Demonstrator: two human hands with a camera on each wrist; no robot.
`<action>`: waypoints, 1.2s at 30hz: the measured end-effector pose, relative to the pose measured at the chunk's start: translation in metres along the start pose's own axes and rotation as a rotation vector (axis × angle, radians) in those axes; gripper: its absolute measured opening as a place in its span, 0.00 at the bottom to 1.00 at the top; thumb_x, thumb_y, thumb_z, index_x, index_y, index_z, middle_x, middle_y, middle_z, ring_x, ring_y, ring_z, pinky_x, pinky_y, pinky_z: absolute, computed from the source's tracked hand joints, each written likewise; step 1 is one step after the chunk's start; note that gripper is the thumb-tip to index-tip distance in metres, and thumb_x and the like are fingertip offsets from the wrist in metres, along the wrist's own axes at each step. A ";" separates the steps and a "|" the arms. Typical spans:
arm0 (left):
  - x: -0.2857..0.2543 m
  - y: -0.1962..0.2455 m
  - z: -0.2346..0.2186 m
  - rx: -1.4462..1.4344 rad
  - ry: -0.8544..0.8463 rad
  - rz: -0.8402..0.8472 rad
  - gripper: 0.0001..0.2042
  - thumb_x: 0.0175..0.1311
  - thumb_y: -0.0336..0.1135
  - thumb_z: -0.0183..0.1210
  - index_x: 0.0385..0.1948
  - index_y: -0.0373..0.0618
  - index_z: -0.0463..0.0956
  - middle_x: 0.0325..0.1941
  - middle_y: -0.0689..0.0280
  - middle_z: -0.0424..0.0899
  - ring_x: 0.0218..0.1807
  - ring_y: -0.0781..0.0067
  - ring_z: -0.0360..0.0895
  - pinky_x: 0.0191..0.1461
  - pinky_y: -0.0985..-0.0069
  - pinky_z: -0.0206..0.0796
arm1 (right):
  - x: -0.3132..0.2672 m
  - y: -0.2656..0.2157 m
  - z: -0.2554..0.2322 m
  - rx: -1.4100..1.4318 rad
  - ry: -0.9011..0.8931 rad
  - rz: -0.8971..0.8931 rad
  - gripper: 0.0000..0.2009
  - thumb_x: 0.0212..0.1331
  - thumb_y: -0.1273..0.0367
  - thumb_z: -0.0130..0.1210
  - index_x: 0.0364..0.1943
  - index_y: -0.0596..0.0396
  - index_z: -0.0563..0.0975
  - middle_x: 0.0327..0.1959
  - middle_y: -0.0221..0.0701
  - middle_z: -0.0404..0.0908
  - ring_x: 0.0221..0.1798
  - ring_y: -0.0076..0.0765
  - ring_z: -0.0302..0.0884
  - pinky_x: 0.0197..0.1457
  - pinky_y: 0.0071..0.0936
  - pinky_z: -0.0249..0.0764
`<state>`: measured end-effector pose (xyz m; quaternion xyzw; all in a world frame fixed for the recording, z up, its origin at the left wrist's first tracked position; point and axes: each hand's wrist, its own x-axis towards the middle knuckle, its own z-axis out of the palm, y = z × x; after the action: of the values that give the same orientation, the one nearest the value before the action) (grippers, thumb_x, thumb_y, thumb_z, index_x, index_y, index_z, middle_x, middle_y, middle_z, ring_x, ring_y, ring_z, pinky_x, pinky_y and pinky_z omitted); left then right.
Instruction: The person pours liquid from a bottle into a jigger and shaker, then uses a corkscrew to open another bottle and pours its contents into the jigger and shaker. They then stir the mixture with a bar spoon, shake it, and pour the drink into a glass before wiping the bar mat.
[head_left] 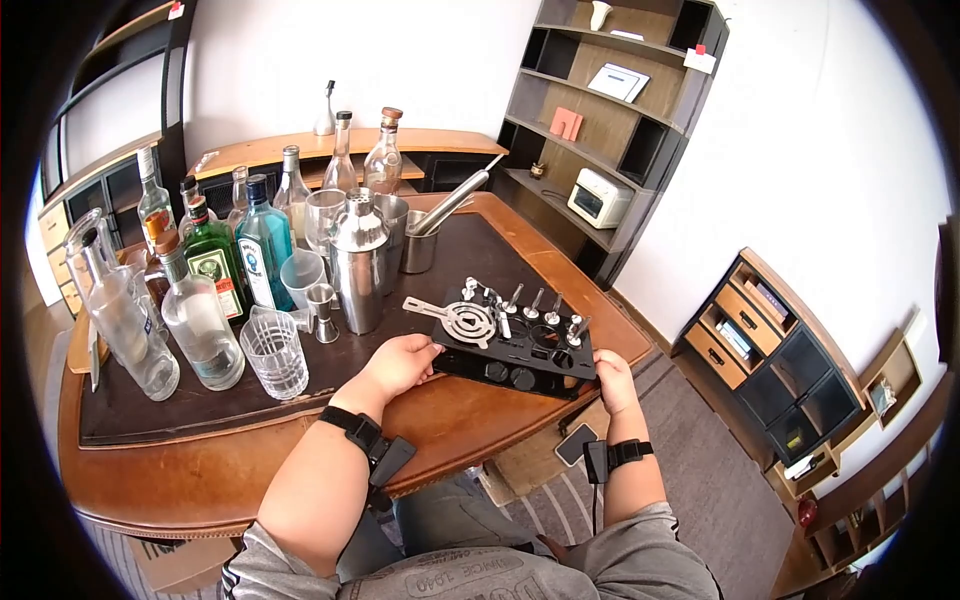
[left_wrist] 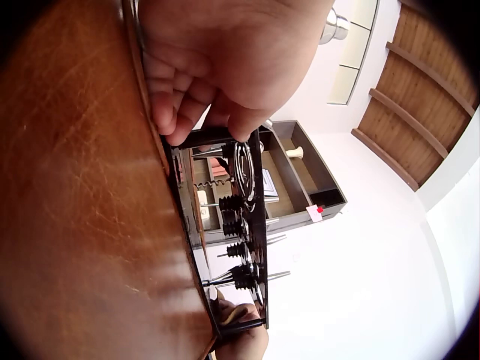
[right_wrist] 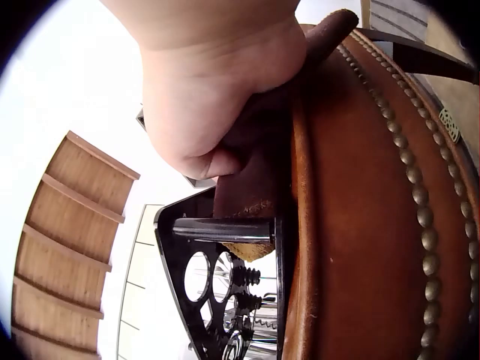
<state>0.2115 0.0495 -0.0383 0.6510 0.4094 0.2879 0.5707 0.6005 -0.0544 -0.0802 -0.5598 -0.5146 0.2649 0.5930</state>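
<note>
A black two-tier bar tool rack (head_left: 505, 358) stands by the front edge of the table. My left hand (head_left: 402, 364) grips its left end, fingers bent round the edge in the left wrist view. A flat strainer (head_left: 468, 321) and several metal bottle pourers (head_left: 552, 310) sit in the rack's top. A corkscrew (left_wrist: 213, 183) hangs under the top plate. My right hand (head_left: 614, 380) is at the rack's right end. In the right wrist view it pinches a dark brown leather piece (right_wrist: 259, 169), whose tan frayed edge reaches past the rack's end rod.
Left of the rack stand a cocktail shaker (head_left: 359, 270), a jigger (head_left: 322, 312), a cut glass tumbler (head_left: 274, 355) and several bottles, including a blue bottle (head_left: 264, 245). A metal cup (head_left: 420, 248) holds tools behind. A phone (head_left: 576, 445) lies below the table edge.
</note>
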 end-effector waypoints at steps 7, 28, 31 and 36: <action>0.000 -0.001 0.000 0.006 -0.001 0.008 0.12 0.71 0.39 0.53 0.38 0.40 0.80 0.23 0.68 0.76 0.25 0.79 0.72 0.32 0.79 0.67 | -0.036 -0.022 -0.001 -0.015 -0.100 0.048 0.08 0.53 0.79 0.47 0.31 0.57 0.79 0.32 0.22 0.78 0.38 0.23 0.72 0.44 0.22 0.69; -0.003 0.002 0.001 -0.003 0.008 0.002 0.12 0.71 0.39 0.53 0.36 0.39 0.80 0.23 0.68 0.76 0.25 0.79 0.72 0.31 0.79 0.67 | -0.080 -0.074 0.125 -0.842 -0.047 -0.521 0.10 0.53 0.78 0.54 0.40 0.57 0.79 0.43 0.41 0.84 0.52 0.49 0.80 0.54 0.38 0.77; -0.002 0.000 0.001 -0.030 0.006 0.001 0.12 0.70 0.40 0.54 0.34 0.39 0.80 0.23 0.68 0.77 0.25 0.79 0.72 0.31 0.79 0.67 | -0.071 -0.084 0.121 -0.823 -0.005 -0.493 0.10 0.54 0.78 0.53 0.40 0.57 0.80 0.41 0.43 0.84 0.47 0.49 0.79 0.50 0.38 0.76; 0.002 -0.004 0.000 -0.003 0.002 0.019 0.13 0.70 0.40 0.54 0.32 0.40 0.79 0.23 0.68 0.77 0.24 0.78 0.72 0.31 0.79 0.67 | -0.103 -0.112 0.119 -0.795 0.188 -1.042 0.13 0.45 0.77 0.57 0.38 0.53 0.81 0.44 0.38 0.84 0.35 0.40 0.75 0.41 0.35 0.71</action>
<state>0.2115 0.0520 -0.0423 0.6536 0.4033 0.2947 0.5685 0.4296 -0.1252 -0.0263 -0.4344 -0.7228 -0.3169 0.4340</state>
